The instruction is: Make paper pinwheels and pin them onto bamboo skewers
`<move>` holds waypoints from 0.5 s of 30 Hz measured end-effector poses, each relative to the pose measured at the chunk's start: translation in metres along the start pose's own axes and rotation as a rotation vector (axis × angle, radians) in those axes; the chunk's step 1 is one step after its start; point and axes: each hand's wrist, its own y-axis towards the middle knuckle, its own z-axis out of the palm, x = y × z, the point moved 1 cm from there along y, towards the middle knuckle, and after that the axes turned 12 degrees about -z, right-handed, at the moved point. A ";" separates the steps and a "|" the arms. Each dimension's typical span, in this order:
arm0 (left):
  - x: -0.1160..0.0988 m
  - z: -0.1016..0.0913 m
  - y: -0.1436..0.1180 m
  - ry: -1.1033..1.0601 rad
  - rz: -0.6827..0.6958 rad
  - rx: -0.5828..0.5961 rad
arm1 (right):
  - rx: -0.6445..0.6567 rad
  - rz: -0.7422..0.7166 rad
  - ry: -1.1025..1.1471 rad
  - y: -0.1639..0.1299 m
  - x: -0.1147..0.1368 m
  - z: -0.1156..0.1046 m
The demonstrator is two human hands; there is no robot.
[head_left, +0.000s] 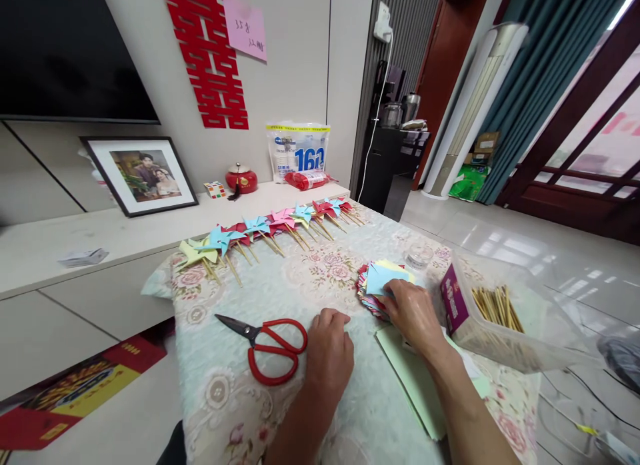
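Observation:
My right hand (pixel 413 315) reaches over a stack of coloured paper squares (pixel 369 301), thumb and fingertips pinching the edge of the light blue square (pixel 384 276) on top. My left hand (pixel 329 348) rests on the tablecloth with its fingers curled in, and nothing shows in it. Close to its left lie red-handled scissors (pixel 274 345), blades pointing away to the left. Green paper sheets (pixel 411 378) lie partly hidden beneath my right forearm. Along the far edge runs a row of paper pinwheels (pixel 256 225) on thin sticks, in blue, pink, red and yellow.
A clear plastic bin (pixel 520 355) holding wooden sticks (pixel 497 307) stands at the right. Behind the stack sits a small clear round container (pixel 419 254). Beyond the table, a white cabinet (pixel 145 242) carries a framed photo (pixel 140 175), a red jar (pixel 241 180) and a plastic package (pixel 299 152).

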 end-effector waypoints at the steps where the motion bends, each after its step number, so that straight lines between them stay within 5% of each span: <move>1: 0.003 -0.004 -0.004 0.071 0.000 0.011 | -0.013 -0.002 -0.001 0.000 -0.001 0.000; 5: 0.021 -0.021 -0.016 0.351 0.007 -0.007 | -0.087 0.008 -0.011 0.000 -0.001 -0.006; 11: 0.034 -0.035 -0.026 0.578 0.005 -0.029 | -0.466 -0.190 0.093 -0.012 0.025 -0.021; 15: 0.040 -0.028 -0.041 0.361 0.069 -0.200 | -0.349 -0.443 0.284 -0.041 0.068 -0.009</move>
